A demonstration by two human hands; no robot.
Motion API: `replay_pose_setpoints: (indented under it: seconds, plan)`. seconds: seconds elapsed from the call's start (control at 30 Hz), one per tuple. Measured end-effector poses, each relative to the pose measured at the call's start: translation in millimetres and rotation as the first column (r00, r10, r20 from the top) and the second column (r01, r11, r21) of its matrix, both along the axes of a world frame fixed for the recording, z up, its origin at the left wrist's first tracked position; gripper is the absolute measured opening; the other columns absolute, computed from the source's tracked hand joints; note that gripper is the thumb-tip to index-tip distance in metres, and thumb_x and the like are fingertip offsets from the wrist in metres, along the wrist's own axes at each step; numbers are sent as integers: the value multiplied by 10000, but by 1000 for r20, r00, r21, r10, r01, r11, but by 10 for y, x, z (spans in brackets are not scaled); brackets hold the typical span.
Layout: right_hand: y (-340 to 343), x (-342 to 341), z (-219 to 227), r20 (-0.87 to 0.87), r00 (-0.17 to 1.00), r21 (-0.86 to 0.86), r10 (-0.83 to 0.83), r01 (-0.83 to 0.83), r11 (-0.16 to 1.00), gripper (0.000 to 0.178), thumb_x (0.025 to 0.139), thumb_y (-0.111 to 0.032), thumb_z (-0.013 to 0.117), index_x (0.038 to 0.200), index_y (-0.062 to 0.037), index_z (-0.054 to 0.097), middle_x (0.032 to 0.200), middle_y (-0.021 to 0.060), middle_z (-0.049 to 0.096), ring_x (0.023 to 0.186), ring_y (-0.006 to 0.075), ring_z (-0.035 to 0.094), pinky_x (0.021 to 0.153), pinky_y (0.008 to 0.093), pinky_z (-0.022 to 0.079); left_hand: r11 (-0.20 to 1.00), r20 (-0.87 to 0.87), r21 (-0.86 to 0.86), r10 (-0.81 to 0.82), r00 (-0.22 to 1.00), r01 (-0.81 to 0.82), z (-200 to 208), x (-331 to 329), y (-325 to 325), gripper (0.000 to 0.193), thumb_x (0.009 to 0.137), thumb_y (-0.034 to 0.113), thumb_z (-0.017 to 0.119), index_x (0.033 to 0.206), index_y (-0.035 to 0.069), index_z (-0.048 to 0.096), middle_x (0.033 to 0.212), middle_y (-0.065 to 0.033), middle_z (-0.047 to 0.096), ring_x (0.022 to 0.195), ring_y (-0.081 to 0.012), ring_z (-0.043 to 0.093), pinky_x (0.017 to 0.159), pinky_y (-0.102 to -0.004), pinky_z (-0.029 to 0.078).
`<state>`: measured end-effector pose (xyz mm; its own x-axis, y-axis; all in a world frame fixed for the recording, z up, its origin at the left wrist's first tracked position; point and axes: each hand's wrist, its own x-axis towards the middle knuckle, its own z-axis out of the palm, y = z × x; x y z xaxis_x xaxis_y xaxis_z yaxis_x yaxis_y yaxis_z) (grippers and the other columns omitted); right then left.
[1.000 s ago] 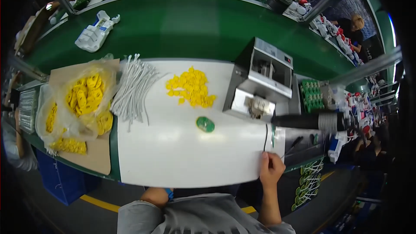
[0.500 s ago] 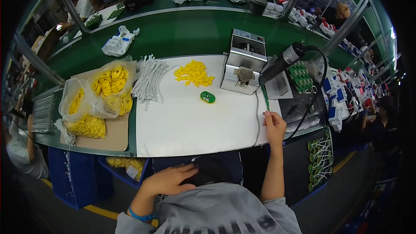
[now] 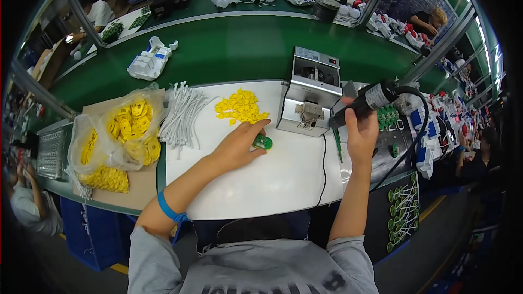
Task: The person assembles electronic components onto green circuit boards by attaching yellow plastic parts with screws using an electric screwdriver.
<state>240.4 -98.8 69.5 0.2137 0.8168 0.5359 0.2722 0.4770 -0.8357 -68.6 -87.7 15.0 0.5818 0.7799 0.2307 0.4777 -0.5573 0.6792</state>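
My left hand (image 3: 238, 146) reaches across the white work surface, its thumb and fingers around a small oval green circuit board (image 3: 263, 142) with a yellow rim. The board lies flat on the surface. At the right, my right hand (image 3: 362, 137) is closed on a black electric screwdriver (image 3: 375, 97) with a thick cable. The tool slants, its lower end beside a silver screw feeder (image 3: 308, 95); my fingers behind it are partly hidden. Small yellow plastic parts (image 3: 239, 106) lie in a loose pile just beyond my left hand. A thin green strip (image 3: 337, 144) lies left of my right wrist.
White cable ties or wires (image 3: 182, 111) lie bundled left of the pile, next to bags of yellow discs (image 3: 131, 125). Green boards (image 3: 388, 117) sit beyond the screwdriver. Wired boards (image 3: 403, 207) rest on a low dark tray. A white housing (image 3: 152, 59) stands at the far left.
My left hand has moved from my lap up to the circuit board. My right hand has left the green strip's end and taken hold of the screwdriver. The view has shifted slightly.
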Motion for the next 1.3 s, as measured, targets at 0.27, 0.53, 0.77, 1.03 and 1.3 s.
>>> replay_pose_setpoints:
  seconds: [0.27, 0.53, 0.77, 1.03, 1.3]
  plan:
    - [431, -298, -95, -434, 788, 277, 436, -344, 897, 960, 833, -426, 828, 1494, 45, 315, 926, 96, 611, 758, 188, 636, 748, 311, 552, 997, 163, -72, 50, 985, -39, -361, 315, 305, 704, 758, 164, 875, 1340, 63, 492, 1114, -120, 655, 1020, -287, 626, 864, -365, 524]
    - [521, -700, 318, -464, 777, 203, 425, -374, 905, 577, 851, -160, 824, 1255, 21, 454, 809, 103, 619, 588, 173, 627, 536, 269, 508, 999, 190, -47, 6, 982, 3, -447, 334, 385, 511, 746, 153, 886, 1160, 51, 605, 1111, -110, 643, 971, -272, 640, 834, -348, 541]
    - [752, -1065, 441, -278, 960, 124, 27, 8, 992, 231, 890, -48, 746, 1025, -14, 561, 685, 46, 597, 509, 123, 573, 491, 251, 425, 999, 238, -41, -3, 971, 13, -539, 543, 388, 436, 768, 155, 852, 1095, 42, 587, 1027, -138, 647, 994, -332, 625, 836, -386, 543]
    - [919, -1130, 278, -188, 978, 78, -92, 108, 991, 304, 893, -97, 771, 1100, -2, 570, 710, 30, 627, 521, 95, 566, 490, 231, 410, 993, 203, -117, 30, 979, -6, -602, 526, 404, 509, 767, 121, 865, 1152, 37, 543, 1106, -128, 680, 997, -285, 655, 874, -354, 563]
    - [519, -1201, -7, -325, 939, 26, 108, -105, 994, 313, 918, -60, 689, 1169, 23, 521, 677, 54, 558, 479, 146, 538, 477, 285, 445, 956, 285, -278, -15, 958, 97, -586, 373, 471, 572, 783, 81, 837, 1229, 16, 484, 1157, -161, 677, 1110, -309, 679, 947, -371, 549]
